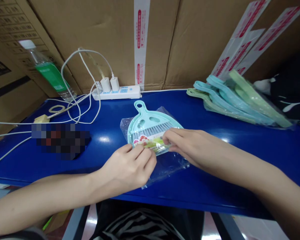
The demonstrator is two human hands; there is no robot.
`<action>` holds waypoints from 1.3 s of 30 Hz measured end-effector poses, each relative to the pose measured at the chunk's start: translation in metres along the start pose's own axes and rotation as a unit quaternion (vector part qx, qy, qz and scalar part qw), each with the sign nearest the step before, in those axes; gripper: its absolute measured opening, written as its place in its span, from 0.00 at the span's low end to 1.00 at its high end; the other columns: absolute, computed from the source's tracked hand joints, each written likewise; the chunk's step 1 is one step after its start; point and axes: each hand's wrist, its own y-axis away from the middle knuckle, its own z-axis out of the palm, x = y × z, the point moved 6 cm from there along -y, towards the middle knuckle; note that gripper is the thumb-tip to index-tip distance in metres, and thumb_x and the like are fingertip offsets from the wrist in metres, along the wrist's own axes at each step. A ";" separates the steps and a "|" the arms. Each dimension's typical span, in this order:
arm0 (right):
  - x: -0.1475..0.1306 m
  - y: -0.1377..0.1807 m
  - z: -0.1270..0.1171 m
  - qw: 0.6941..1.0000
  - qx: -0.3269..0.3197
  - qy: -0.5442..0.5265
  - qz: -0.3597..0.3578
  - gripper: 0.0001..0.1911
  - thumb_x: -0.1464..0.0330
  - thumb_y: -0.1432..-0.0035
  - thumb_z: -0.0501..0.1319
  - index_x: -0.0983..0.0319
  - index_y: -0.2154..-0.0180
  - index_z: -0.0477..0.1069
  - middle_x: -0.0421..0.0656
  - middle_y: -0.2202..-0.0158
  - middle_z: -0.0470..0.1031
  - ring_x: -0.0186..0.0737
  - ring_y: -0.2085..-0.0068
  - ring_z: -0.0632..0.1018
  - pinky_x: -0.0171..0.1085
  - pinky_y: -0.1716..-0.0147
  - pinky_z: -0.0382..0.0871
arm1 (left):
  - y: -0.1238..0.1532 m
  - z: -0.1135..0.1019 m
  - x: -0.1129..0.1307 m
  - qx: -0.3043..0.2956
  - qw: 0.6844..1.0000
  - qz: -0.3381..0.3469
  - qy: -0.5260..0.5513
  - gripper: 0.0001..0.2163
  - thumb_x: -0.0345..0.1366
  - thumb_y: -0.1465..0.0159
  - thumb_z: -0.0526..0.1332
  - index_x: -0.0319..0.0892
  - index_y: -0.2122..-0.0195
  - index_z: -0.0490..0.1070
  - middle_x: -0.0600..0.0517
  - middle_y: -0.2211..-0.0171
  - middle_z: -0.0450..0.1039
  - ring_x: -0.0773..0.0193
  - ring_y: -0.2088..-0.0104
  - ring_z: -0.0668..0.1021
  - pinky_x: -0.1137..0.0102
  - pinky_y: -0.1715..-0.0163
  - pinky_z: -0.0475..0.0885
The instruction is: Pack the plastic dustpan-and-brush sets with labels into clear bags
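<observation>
A light-blue dustpan (150,115) lies on the blue table with its looped handle pointing away from me. A brush with grey bristles (152,130) nests in the pan, above a printed label with red mushrooms (151,141). Clear plastic bag (168,166) film spreads around and under the set. With fingers pinched, my left hand (131,165) grips the near left edge by the label. My right hand (189,143) pinches the right side near the label's other end. Whether the fingertips hold the pan, label or film exactly is partly hidden.
Several bagged green and blue dustpans (239,101) are piled at the back right. A power strip (117,94) with chargers and loose white cables (90,96) lies at the back left, near a bottle (52,75). A blurred-out dark object (65,141) sits left. Cardboard boxes (102,30) stand behind.
</observation>
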 end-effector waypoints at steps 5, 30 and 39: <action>0.001 -0.002 0.004 0.998 -0.056 -0.027 -0.010 0.09 0.77 0.39 0.53 0.60 0.70 0.66 0.39 0.70 0.71 0.35 0.74 0.71 0.34 0.75 0.59 | 0.002 0.006 0.001 -0.037 0.999 -0.002 0.037 0.09 0.21 0.38 0.52 0.38 0.67 0.69 0.55 0.77 0.72 0.66 0.78 0.74 0.71 0.80 0.65; 0.036 0.004 0.009 0.975 -0.157 -0.044 0.152 0.13 0.69 0.51 0.69 0.58 0.69 0.64 0.37 0.74 0.70 0.37 0.74 0.71 0.35 0.74 0.56 | 0.008 0.021 -0.014 -0.212 0.951 0.066 0.216 0.04 0.30 0.35 0.55 0.40 0.66 0.68 0.52 0.71 0.74 0.64 0.78 0.74 0.69 0.81 0.64; 0.033 0.003 0.004 0.975 -0.173 -0.073 0.121 0.05 0.68 0.43 0.59 0.58 0.71 0.64 0.37 0.76 0.67 0.36 0.76 0.67 0.35 0.73 0.56 | 0.011 0.023 -0.030 -0.275 0.924 0.031 0.264 0.05 0.30 0.35 0.54 0.41 0.66 0.69 0.51 0.65 0.76 0.64 0.74 0.76 0.69 0.79 0.64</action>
